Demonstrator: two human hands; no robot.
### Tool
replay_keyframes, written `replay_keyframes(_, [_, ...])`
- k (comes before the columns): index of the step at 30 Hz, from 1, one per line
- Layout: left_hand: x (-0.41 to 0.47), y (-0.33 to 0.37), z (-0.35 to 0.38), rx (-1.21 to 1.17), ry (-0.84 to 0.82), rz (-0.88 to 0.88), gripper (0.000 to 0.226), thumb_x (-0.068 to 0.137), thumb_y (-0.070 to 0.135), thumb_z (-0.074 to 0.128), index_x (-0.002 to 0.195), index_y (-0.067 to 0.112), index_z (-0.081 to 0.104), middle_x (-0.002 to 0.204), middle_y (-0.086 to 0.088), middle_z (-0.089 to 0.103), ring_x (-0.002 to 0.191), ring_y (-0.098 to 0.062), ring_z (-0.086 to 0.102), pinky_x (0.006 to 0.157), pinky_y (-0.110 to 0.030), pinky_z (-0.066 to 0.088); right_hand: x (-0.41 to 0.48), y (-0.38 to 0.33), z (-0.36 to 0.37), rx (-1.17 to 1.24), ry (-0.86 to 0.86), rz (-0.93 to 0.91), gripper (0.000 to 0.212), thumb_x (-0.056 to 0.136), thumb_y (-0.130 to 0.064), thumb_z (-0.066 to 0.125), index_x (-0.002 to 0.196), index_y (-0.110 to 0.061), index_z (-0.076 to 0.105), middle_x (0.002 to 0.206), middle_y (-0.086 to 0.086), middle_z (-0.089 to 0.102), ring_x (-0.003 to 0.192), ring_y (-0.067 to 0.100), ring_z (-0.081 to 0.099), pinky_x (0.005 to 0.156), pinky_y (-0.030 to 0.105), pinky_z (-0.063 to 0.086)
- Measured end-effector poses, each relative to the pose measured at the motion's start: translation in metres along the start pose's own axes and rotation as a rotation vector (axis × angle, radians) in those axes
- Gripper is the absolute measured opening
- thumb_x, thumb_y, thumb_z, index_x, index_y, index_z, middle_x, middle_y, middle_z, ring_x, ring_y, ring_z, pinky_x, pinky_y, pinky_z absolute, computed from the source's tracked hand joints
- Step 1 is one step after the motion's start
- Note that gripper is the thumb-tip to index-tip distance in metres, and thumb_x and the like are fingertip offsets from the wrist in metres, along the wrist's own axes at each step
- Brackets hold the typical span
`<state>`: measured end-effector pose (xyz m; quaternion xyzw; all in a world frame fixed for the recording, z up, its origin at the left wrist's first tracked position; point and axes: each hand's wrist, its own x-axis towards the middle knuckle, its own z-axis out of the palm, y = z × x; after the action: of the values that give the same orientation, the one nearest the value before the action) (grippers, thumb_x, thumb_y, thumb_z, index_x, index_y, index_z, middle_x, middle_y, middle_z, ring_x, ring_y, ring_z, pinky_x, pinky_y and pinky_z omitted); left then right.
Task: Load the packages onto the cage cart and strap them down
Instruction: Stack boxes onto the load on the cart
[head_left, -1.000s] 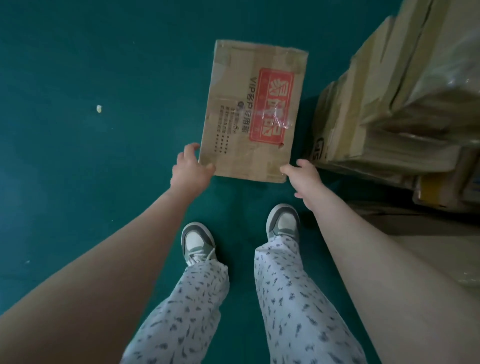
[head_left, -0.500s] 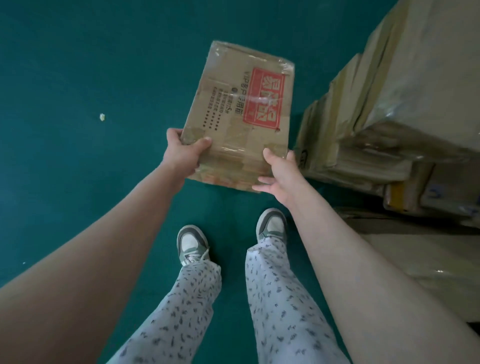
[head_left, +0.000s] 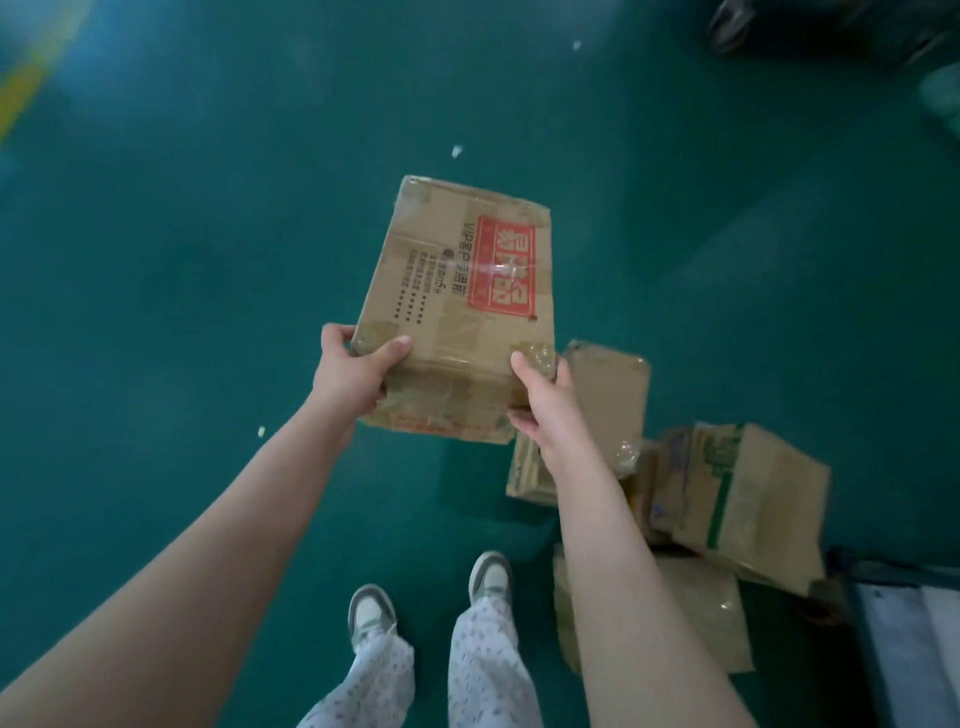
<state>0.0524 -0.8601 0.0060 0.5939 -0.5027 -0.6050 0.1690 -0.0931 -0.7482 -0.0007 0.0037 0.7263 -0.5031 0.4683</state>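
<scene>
The fingers (head_left: 336, 333) of the left hand (head_left: 353, 376) curl round one near corner of the taped cardboard box (head_left: 457, 291), and the right hand (head_left: 543, 402) clasps the other. The thumbs lie on the top face, so both hands are grasping the box. It hangs in the air, tilted away from the person, above the floor and on no cart.

To carry it well, the palms would best slide further under the bottom. The near edge looks crushed and the glossy tape may be slippery. Holding it level and close to the body should steady it.

Just right of the right fingers lies a plain carton (head_left: 610, 395). Further right and nearer the person is a green-printed carton (head_left: 748, 499). A dark frame (head_left: 883, 577) at the lower right may be the cart, though that cannot be told. The teal floor (head_left: 156, 260) carries paper scraps (head_left: 457, 150) beyond the fingers and a yellow line (head_left: 26, 88) far to their left.
</scene>
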Motion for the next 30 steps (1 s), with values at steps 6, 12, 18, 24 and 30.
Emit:
replay_keyframes(6, [-0.079, 0.101, 0.008, -0.045, -0.077, 0.159, 0.041, 0.087, 0.031, 0.066, 0.113, 0.019, 0.036, 0.094, 0.009, 0.051, 0.079, -0.009, 0.053, 0.067, -0.025, 0.047, -0.087, -0.077, -0.039, -0.034, 0.129, -0.153, 0.066, 0.091, -0.042, 0.058, 0.147, -0.026, 0.026, 0.141, 0.001, 0.042, 0.114, 0.027, 0.057, 0.086, 0.033, 0.053])
replay_keyframes(12, [-0.153, 0.144, 0.025, -0.100, -0.215, 0.172, 0.035, 0.091, 0.029, 0.060, 0.113, 0.021, 0.034, 0.094, 0.005, 0.050, 0.077, -0.009, 0.050, 0.059, -0.023, 0.043, -0.163, -0.096, -0.081, 0.053, 0.307, -0.207, 0.064, 0.091, -0.045, 0.056, 0.146, -0.027, 0.028, 0.138, 0.001, 0.044, 0.110, 0.027, 0.058, 0.081, 0.033, 0.054])
replay_keyframes(18, [-0.216, 0.142, 0.051, -0.058, -0.446, 0.130, 0.031, 0.091, 0.025, 0.057, 0.115, 0.021, 0.038, 0.095, 0.001, 0.048, 0.081, -0.014, 0.048, 0.071, -0.031, 0.041, -0.229, -0.068, -0.143, 0.187, 0.498, -0.181, 0.057, 0.090, -0.043, 0.057, 0.141, -0.026, 0.040, 0.130, -0.002, 0.047, 0.109, 0.028, 0.059, 0.069, 0.028, 0.054])
replay_keyframes(24, [-0.281, 0.120, 0.091, 0.006, -0.591, 0.063, 0.029, 0.093, 0.020, 0.054, 0.116, 0.017, 0.035, 0.092, 0.000, 0.042, 0.086, -0.019, 0.048, 0.071, -0.032, 0.045, -0.292, -0.038, -0.199, 0.248, 0.662, -0.207, 0.043, 0.092, -0.036, 0.055, 0.132, -0.024, 0.048, 0.104, -0.006, 0.048, 0.097, 0.021, 0.057, 0.081, 0.035, 0.050])
replay_keyframes(30, [-0.357, 0.095, 0.134, 0.096, -0.714, 0.114, 0.029, 0.095, 0.022, 0.052, 0.116, 0.016, 0.033, 0.092, 0.002, 0.042, 0.091, -0.017, 0.048, 0.091, -0.038, 0.049, -0.355, -0.003, -0.261, 0.313, 0.811, -0.219, 0.033, 0.090, -0.034, 0.056, 0.122, -0.024, 0.052, 0.103, -0.005, 0.054, 0.099, 0.018, 0.052, 0.093, 0.040, 0.048])
